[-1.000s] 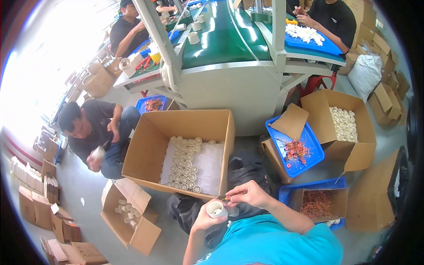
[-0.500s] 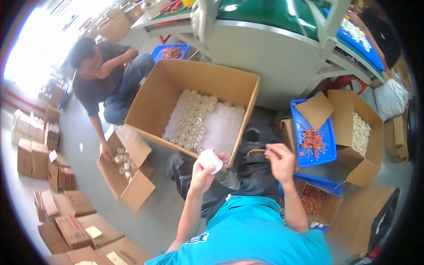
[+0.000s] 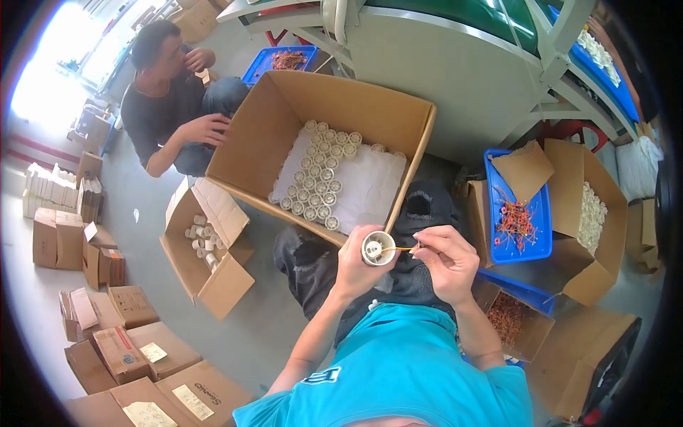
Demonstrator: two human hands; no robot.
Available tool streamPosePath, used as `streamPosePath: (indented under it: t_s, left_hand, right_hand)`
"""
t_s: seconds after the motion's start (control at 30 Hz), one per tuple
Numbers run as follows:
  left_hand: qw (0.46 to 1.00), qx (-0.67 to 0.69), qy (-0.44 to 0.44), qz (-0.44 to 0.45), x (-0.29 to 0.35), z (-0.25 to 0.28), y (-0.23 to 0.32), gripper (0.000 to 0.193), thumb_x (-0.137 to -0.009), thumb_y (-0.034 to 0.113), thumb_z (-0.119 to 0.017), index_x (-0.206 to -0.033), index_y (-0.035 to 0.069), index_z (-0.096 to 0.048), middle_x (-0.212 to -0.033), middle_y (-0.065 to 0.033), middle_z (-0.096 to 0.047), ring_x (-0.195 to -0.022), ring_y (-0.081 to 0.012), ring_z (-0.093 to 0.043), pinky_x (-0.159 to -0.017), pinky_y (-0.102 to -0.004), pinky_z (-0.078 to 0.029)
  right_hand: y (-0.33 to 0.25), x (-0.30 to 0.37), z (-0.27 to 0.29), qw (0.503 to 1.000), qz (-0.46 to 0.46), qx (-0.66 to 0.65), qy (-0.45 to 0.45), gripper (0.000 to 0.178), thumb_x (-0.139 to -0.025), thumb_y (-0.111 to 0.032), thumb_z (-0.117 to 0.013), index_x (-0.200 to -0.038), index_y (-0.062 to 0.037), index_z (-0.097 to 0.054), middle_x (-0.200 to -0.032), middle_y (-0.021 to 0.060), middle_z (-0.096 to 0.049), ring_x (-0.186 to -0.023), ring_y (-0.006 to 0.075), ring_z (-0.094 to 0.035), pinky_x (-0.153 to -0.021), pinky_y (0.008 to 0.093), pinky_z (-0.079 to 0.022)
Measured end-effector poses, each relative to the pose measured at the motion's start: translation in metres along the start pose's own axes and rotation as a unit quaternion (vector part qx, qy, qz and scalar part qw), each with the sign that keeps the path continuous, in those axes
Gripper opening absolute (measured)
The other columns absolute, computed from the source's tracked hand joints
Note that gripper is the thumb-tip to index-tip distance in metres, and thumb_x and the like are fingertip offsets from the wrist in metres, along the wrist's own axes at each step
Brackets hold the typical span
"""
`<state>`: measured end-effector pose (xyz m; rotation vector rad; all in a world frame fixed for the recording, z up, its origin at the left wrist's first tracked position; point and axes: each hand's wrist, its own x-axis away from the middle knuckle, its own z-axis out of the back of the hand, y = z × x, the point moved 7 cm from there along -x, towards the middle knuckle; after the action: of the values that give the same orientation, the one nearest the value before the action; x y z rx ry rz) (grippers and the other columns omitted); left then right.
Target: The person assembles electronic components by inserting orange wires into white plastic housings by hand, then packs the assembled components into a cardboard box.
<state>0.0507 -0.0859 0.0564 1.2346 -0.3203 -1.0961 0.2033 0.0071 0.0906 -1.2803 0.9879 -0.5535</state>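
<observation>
Right now the left hand (image 3: 359, 267) is wrapped around a small white cylindrical socket (image 3: 377, 248), open end up, held over the person's lap just short of the near edge of the big cardboard box (image 3: 260, 139). The right hand (image 3: 447, 260) pinches a thin yellow-orange wire (image 3: 398, 249) between thumb and fingertips, and the wire's other end reaches into the socket's mouth. I would judge the step in hand to be threading or seating the wire in the socket; the next move calls for a steady pull or push along the wire while the left hand keeps the socket from turning.

Inside the box, finished-looking white sockets (image 3: 319, 178) stand in rows on white paper, toward its left side. A blue tray (image 3: 542, 213) of red-and-orange wire pieces lies on the floor to the right.

Compared with half a second ago, the two hands have come together: the right hand, then apart and raised, now meets the socket with the wire.
</observation>
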Motion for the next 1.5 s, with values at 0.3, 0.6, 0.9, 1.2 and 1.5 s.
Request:
streamPosePath:
  t_s: [0.3,0.6,0.9,1.2,1.5]
  left_hand:
    - [1.0,-0.008,-0.004,-0.024,-0.001,-0.002,0.006,0.052,-0.065,0.004,-0.086,-0.109,0.002,-0.058,-0.094,-0.0087,-0.065,-0.082,-0.0204,-0.067,-0.073,-0.0305,-0.053]
    - [1.0,0.012,-0.008,-0.019,0.001,0.0,0.005,0.05,-0.066,0.004,-0.086,-0.108,0.002,-0.059,-0.1,-0.0126,-0.064,-0.085,-0.0265,-0.066,-0.074,-0.0336,-0.055]
    - [0.988,-0.099,-0.029,-0.116,0.002,-0.011,0.016,0.054,-0.061,0.007,-0.083,-0.109,0.003,-0.058,-0.101,-0.0151,-0.065,-0.09,-0.0344,-0.064,-0.075,-0.0417,-0.05]
    - [0.987,-0.069,-0.022,-0.145,0.005,-0.012,0.022,0.051,-0.064,0.004,-0.078,-0.11,0.002,-0.057,-0.1,-0.0153,-0.065,-0.089,-0.0341,-0.064,-0.074,-0.0408,-0.05]
    - [0.989,-0.037,-0.034,-0.136,0.003,-0.014,0.022,0.049,-0.064,0.002,-0.076,-0.109,0.002,-0.057,-0.099,-0.0148,-0.064,-0.087,-0.0337,-0.064,-0.074,-0.0403,-0.051]
  right_hand:
    - [0.001,-0.006,-0.005,0.997,0.021,0.068,-0.002,0.024,-0.074,0.008,-0.075,-0.097,0.0013,-0.073,-0.094,0.0118,-0.07,-0.081,0.0212,-0.068,-0.071,0.0292,-0.055]
    - [-0.015,-0.006,-0.009,0.981,0.081,0.171,-0.043,0.021,-0.075,0.009,-0.073,-0.095,0.0022,-0.072,-0.095,0.0122,-0.069,-0.082,0.0233,-0.069,-0.07,0.0294,-0.056]
    - [-0.022,-0.012,-0.035,0.959,0.075,0.245,-0.123,0.02,-0.068,-0.001,-0.074,-0.088,-0.0031,-0.072,-0.1,0.0103,-0.064,-0.094,0.0275,-0.059,-0.079,0.0376,-0.052]
    - [-0.013,-0.01,-0.04,0.968,0.024,0.203,-0.144,0.014,-0.068,-0.006,-0.075,-0.082,-0.0039,-0.074,-0.103,0.0101,-0.063,-0.094,0.0269,-0.06,-0.081,0.0371,-0.052]
    - [-0.007,-0.005,-0.034,0.972,-0.019,0.2,-0.126,0.017,-0.07,-0.004,-0.072,-0.086,-0.0046,-0.076,-0.1,0.0098,-0.064,-0.094,0.0274,-0.062,-0.082,0.0372,-0.052]
